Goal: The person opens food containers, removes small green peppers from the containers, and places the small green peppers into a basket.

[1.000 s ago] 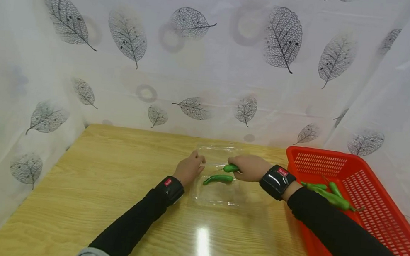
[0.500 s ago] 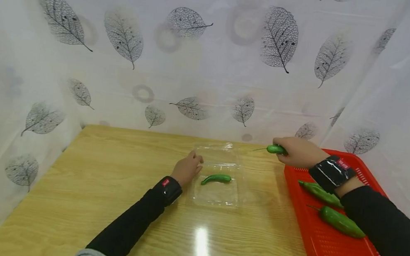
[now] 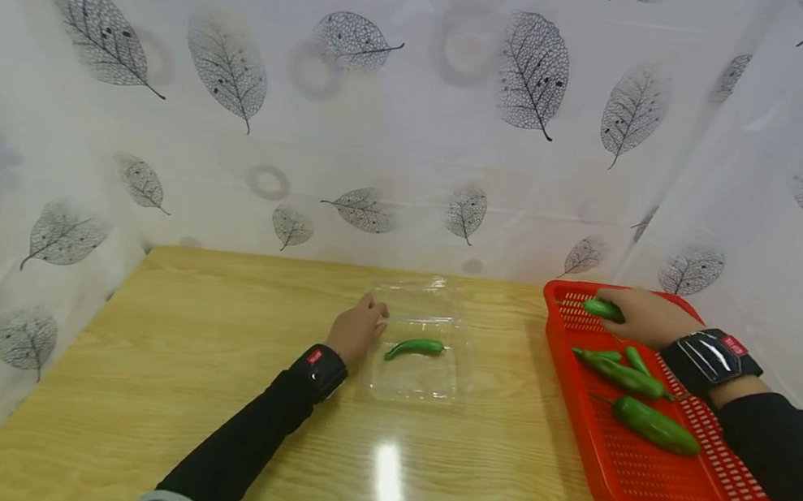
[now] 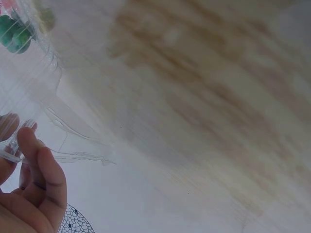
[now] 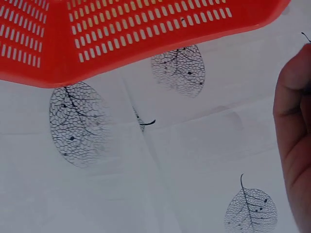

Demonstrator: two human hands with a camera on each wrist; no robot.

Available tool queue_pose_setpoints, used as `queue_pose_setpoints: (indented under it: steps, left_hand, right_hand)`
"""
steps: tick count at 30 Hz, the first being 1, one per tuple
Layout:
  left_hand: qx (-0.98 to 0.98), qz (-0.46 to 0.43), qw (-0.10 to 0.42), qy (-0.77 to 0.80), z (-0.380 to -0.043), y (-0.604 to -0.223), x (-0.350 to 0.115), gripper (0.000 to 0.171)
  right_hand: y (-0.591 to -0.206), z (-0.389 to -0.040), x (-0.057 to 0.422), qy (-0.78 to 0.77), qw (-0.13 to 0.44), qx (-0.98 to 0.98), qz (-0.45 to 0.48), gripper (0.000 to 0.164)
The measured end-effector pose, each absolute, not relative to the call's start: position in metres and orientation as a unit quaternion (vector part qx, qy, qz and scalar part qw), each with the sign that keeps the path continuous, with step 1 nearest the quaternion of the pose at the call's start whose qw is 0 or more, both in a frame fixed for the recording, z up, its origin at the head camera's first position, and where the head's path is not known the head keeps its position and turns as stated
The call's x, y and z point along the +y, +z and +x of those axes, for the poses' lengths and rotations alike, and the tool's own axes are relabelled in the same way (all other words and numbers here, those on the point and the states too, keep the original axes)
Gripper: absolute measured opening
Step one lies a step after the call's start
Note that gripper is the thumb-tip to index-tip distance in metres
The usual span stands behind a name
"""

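My left hand (image 3: 356,330) pinches the left edge of a clear plastic clamshell box (image 3: 417,383) that lies with its lid folded back. In the left wrist view its fingers (image 4: 48,179) curl at the see-through rim (image 4: 82,156). Inside the box is one curved green chili pepper (image 3: 415,347). My right hand (image 3: 647,317) grips another green pepper (image 3: 604,309) over the far end of a red plastic basket (image 3: 589,450). Only part of the right hand (image 5: 296,121) shows at the edge of the right wrist view, its pepper hidden there.
Several green peppers lie in the basket, among them a thick one (image 3: 655,425) and a long one (image 3: 623,375). The basket stands at the right of the wooden table (image 3: 199,360). A leaf-print curtain (image 3: 397,152) hangs behind the table.
The right hand has carried its green pepper from above the clear box rightward to the basket. The left hand has stayed at the box's edge, and the curved pepper still lies inside.
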State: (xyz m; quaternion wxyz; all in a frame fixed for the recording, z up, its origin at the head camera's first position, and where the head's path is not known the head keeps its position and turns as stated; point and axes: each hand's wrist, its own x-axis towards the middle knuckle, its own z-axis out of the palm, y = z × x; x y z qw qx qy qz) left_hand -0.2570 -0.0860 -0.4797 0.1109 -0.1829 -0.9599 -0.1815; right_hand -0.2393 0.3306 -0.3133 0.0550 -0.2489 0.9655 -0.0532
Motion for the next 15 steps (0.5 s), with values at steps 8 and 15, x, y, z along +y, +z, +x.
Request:
queue_pose_setpoints:
  steps: [8,15]
  left_hand:
    - [-0.956,-0.189,0.118,-0.189,-0.255,-0.478,-0.086,0.015]
    - [-0.96,-0.182,0.109,-0.183,-0.254,-0.474,-0.085,0.016]
  right_hand:
    - [-0.333,-0.226,0.36,-0.047,0.076,0.971,-0.22,0.014]
    - [-0.354,-0.215,0.374,-0.08,0.131,0.966,-0.207,0.014]
